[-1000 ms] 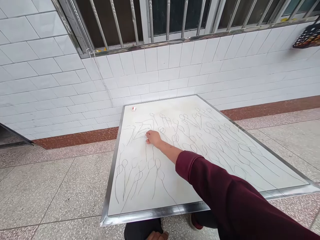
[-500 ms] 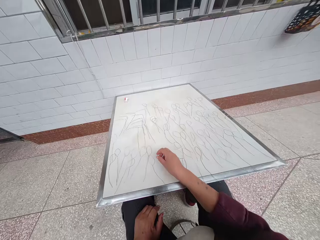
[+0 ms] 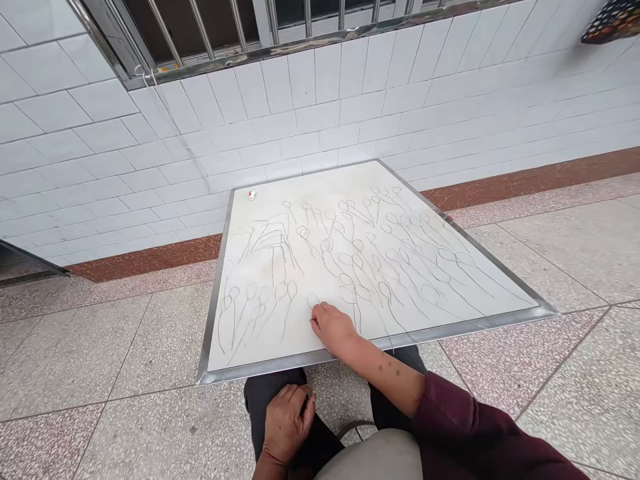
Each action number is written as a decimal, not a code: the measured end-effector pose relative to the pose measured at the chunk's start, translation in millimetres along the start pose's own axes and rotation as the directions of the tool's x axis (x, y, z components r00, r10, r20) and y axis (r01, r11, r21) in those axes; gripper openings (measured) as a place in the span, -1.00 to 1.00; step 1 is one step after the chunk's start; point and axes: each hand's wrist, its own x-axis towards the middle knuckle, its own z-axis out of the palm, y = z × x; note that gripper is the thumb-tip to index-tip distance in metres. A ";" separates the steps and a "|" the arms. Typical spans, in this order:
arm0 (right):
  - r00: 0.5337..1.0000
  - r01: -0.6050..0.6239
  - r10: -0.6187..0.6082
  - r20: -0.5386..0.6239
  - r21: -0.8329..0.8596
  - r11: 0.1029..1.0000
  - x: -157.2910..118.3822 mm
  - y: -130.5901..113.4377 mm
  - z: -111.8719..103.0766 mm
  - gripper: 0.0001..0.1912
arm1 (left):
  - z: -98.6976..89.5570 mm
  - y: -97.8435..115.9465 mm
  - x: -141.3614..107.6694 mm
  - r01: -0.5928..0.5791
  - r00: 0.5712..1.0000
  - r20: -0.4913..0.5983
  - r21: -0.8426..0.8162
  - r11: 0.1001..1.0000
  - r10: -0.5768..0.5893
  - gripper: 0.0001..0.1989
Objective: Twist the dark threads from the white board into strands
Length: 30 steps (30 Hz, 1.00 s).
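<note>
A: In the head view, how much is shown as done?

B: Many thin strands are spread over the white table, most of them ended in a loop. They are massed toward the right edge, with a smaller group by the near left corner. Toward the left edge, bent strands are seen without a clear loop. Looping is judged well advanced; how much is left cannot be told.

A: And the hands?

B: The right hand is placed by the middle of the near edge, fingertips drawn narrowly together just beside one loop; whether its strand is pinched cannot be told. The left hand is rested on the thigh, loosely bent, thumb apart; nothing is seen held.

A: Any containers?

B: Only a patterned bag is seen by the wall, beyond the table's right edge; its contents are hidden.
</note>
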 end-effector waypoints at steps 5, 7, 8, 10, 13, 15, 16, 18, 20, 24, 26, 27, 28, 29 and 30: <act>0.998 -0.059 0.059 0.005 -0.044 0.997 -9.9 3.0 -6.9 -0.84 | 0.2 1.3 3.5 0.042 0.999 0.010 -0.081 0.996 -0.042 -0.83; 0.997 -0.078 0.079 0.003 -0.048 0.996 -11.8 3.5 -7.7 -0.83 | -0.3 3.2 6.9 0.074 0.997 0.018 -0.136 0.988 -0.072 -0.84; 0.996 -0.085 0.085 0.001 -0.045 0.995 -12.4 3.8 -7.7 -0.84 | -0.9 4.7 8.8 0.092 0.996 0.024 -0.169 0.981 -0.089 -0.84; 0.996 -0.091 0.091 -0.008 -0.029 0.995 -13.5 5.1 -8.0 -0.85 | -2.6 9.1 12.3 0.135 0.991 0.038 -0.247 0.960 -0.130 -0.84; 0.996 -0.079 0.080 -0.031 0.030 0.996 -16.7 8.4 -11.1 -0.87 | -7.1 19.3 15.7 0.218 0.976 0.058 -0.386 0.896 -0.212 -0.84; 0.997 -0.058 0.063 -0.049 0.094 0.994 -21.4 11.1 -15.8 -0.88 | -11.7 27.3 18.3 0.288 0.954 0.069 -0.486 0.825 -0.293 -0.81; 0.997 -0.042 0.050 -0.054 0.134 0.990 -24.6 12.4 -18.9 -0.89 | -14.7 31.1 20.6 0.327 0.936 0.072 -0.536 0.778 -0.344 -0.79; 0.999 0.002 0.010 -0.052 0.227 0.974 -33.1 14.7 -25.7 -0.90 | -22.6 37.9 29.4 0.400 0.884 0.076 -0.636 0.661 -0.462 -0.74; 0.998 0.065 -0.057 -0.034 0.339 0.938 -44.1 16.5 -32.4 -0.92 | -33.4 43.6 45.3 0.440 0.816 0.083 -0.731 0.521 -0.573 -0.68; 0.978 0.182 -0.208 -0.011 0.529 0.829 -68.6 20.0 -42.7 -0.94 | -59.6 59.7 88.1 0.402 0.749 0.155 -0.879 0.256 -0.644 -0.53; 0.968 0.196 -0.249 -0.016 0.665 0.720 -79.3 21.9 -46.8 -0.91 | -70.9 73.3 104.8 0.364 0.747 0.188 -0.918 0.156 -0.638 -0.50; 0.966 0.189 -0.259 -0.022 0.746 0.639 -83.9 22.8 -48.8 -0.91 | -75.3 81.3 110.3 0.345 0.747 0.197 -0.931 0.117 -0.635 -0.50; 0.965 0.177 -0.262 -0.033 0.818 0.548 -88.0 23.5 -50.9 -0.92 | -79.0 89.7 113.8 0.329 0.747 0.203 -0.940 0.087 -0.633 -0.51; 0.966 0.166 -0.255 -0.048 0.870 0.464 -91.8 23.9 -53.1 -0.91 | -82.0 98.2 115.6 0.311 0.746 0.203 -0.948 0.063 -0.634 -0.52; 0.969 0.162 -0.239 -0.066 0.899 0.407 -95.3 23.9 -55.5 -0.90 | -84.6 106.3 116.1 0.291 0.746 0.198 -0.956 0.044 -0.636 -0.53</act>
